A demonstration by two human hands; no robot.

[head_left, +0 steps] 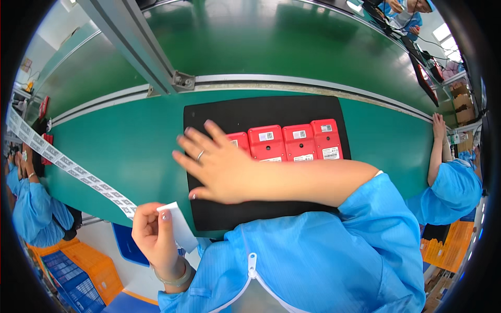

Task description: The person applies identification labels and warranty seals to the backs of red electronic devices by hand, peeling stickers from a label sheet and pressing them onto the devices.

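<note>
My left hand [155,241] pinches a long strip of printed labels [78,169] near the table's front edge. The strip runs off to the far left, and its blank white end [180,229] hangs beyond my thumb. Across the black mat [261,110] reaches my right arm. My right hand [222,169] is spread with fingers apart, over the left part of the mat and the leftmost red device [239,140], which it partly hides. Several red devices with white stickers lie in a row, including one in the middle [267,142] and one at the right end [326,136].
A metal post [130,44] and rail [250,80] stand behind the mat on the green table [386,125]. Co-workers in blue sit at left [34,208] and right [449,188]. Orange and blue crates [78,271] stand at lower left.
</note>
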